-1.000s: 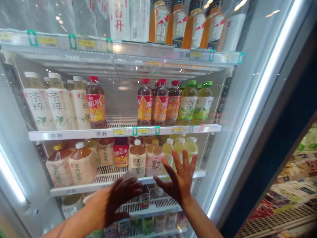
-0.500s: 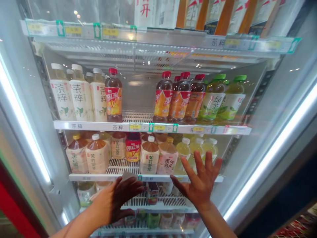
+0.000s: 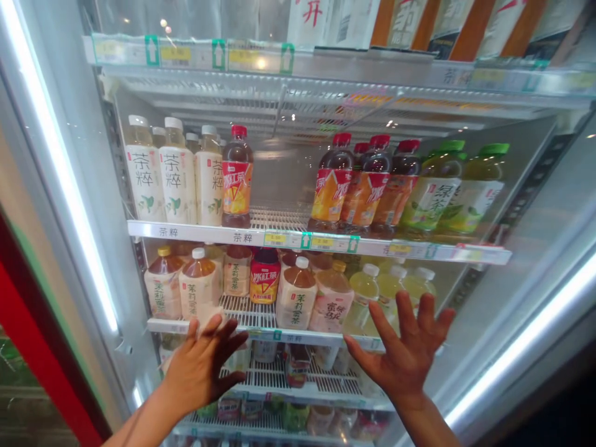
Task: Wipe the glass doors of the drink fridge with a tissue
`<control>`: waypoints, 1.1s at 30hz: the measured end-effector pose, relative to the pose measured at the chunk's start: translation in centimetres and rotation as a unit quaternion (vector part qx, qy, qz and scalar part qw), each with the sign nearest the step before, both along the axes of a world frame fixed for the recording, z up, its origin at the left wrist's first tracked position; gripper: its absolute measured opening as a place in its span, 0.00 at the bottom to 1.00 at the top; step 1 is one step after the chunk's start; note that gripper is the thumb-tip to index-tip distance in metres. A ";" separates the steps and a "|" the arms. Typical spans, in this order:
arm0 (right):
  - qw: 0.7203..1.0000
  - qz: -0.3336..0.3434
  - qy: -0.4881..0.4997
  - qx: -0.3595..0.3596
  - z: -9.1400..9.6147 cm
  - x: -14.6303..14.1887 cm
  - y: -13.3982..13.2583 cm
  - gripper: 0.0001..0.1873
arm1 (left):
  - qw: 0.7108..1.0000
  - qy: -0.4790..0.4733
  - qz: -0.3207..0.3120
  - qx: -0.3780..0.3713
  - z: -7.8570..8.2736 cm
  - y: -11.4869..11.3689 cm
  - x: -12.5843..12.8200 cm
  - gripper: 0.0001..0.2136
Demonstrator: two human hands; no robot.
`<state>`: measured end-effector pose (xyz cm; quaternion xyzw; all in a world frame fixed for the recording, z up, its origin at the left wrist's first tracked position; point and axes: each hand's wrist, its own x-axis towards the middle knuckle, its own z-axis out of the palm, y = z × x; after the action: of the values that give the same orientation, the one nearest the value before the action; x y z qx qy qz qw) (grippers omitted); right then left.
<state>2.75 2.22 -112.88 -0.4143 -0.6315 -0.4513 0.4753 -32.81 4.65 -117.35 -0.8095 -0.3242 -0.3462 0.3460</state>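
Note:
My left hand (image 3: 201, 366) and my right hand (image 3: 406, 351) are both raised with fingers spread, palms flat toward the glass door (image 3: 526, 261) of a drinks fridge. Neither hand holds anything. Behind the left hand stand amber tea bottles (image 3: 199, 292) on a wire shelf (image 3: 261, 335). Behind the right hand are pale yellow bottles (image 3: 372, 292). One shelf up stand white-labelled tea bottles (image 3: 173, 177), red-capped dark tea bottles (image 3: 363, 186) and green-capped bottles (image 3: 447, 192).
Lit strips run down the fridge's left frame (image 3: 65, 186) and right frame (image 3: 526, 347). A top shelf (image 3: 326, 68) carries orange and white bottles. Lower shelves (image 3: 288, 410) hold small drinks. A red edge (image 3: 32, 347) shows at far left.
The view has swung right, so the fridge and its shelves sit further right in the picture. Both hands stay spread against the glass; the left one's fingers have opened a little wider.

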 end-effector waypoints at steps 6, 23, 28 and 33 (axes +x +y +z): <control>1.000 -0.004 0.006 -0.002 0.2 -0.2 0.0 0.38 | 0.998 -0.019 0.026 0.052 9.2 1.9 0.0 0.39; 1.000 0.002 0.006 0.017 0.0 0.0 0.0 0.35 | 0.991 0.060 -0.032 0.119 13.0 2.1 7.9 0.40; 1.000 -0.009 -0.002 0.019 -0.1 0.1 0.2 0.30 | 0.987 0.115 -0.048 0.099 15.3 1.7 11.2 0.41; 1.000 -0.022 -0.013 0.018 -0.3 0.5 0.4 0.29 | 0.982 0.147 -0.078 0.089 16.5 1.7 12.7 0.42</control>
<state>3.21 2.66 -113.22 -0.4137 -0.6201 -0.4782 0.4644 -20.09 6.38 -100.88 -0.8403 -0.1739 -0.2768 0.4324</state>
